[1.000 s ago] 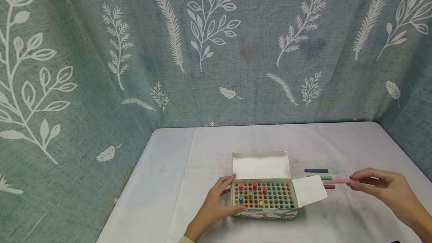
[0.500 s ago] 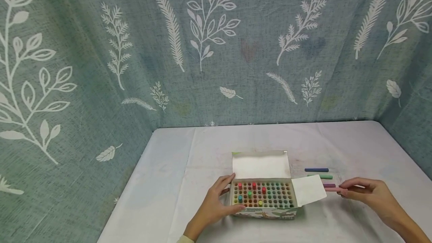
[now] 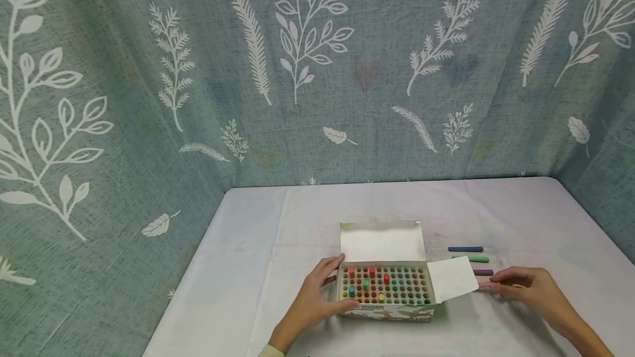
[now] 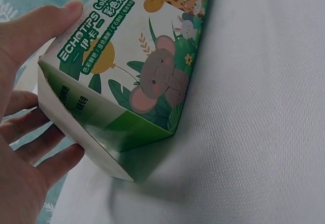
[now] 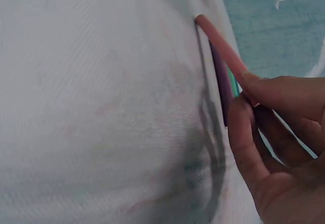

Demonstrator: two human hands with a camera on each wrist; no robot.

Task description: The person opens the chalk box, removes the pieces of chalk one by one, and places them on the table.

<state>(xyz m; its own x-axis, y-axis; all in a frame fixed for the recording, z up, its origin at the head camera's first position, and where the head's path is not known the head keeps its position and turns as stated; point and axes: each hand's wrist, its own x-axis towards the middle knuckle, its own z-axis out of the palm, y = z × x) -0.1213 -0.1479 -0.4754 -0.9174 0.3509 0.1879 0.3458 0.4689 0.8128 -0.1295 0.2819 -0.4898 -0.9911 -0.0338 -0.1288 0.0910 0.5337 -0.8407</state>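
A cardboard chalk box (image 3: 389,312) stands with its lid up, and colored chalk sticks poke out of some holes of its insert. My left hand (image 3: 317,296) holds the box at its left end; in the left wrist view the thumb lies on the printed panel and the fingers touch the side flap (image 4: 89,140). My right hand (image 3: 533,291) pinches a pink chalk stick (image 5: 223,46) between thumb and index finger, low over the table. In the head view the box's right flap (image 3: 452,279) hides the far tip of that chalk.
Behind the pinched stick lie a purple chalk (image 3: 483,272), a green chalk (image 3: 477,259) and a blue chalk (image 3: 465,249) in a row on the white-covered table (image 3: 297,214). A patterned curtain (image 3: 372,70) surrounds the back and sides.
My right hand has moved left and toward me with the pink chalk, from above the purple stick to the near side of it. The left hand keeps its hold on the box.
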